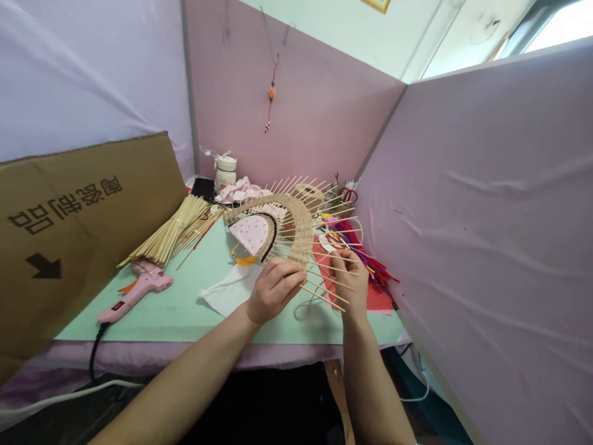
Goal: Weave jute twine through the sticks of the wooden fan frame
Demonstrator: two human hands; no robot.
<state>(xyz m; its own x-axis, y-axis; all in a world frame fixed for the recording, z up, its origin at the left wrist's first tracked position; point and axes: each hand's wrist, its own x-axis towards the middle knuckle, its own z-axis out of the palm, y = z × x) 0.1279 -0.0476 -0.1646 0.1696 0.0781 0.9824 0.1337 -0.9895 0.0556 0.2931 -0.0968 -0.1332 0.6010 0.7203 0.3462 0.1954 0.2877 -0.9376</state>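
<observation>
A half-round woven fan frame (296,228) with many thin wooden sticks radiating from it is held up over the green table (185,309). A pink dotted fabric piece (252,233) fills its centre. My left hand (273,289) grips the frame's lower edge, fingers curled round the woven band. My right hand (349,278) is closed among the protruding sticks on the right, pinching a strand of twine (311,304) that loops down onto the table.
A bundle of wooden sticks (171,232) and a pink glue gun (134,293) lie at left by a cardboard sheet (69,228). White cloth (229,290), coloured pipe cleaners (365,256), scissors (348,194), a white jar (225,170). Partition walls enclose the table.
</observation>
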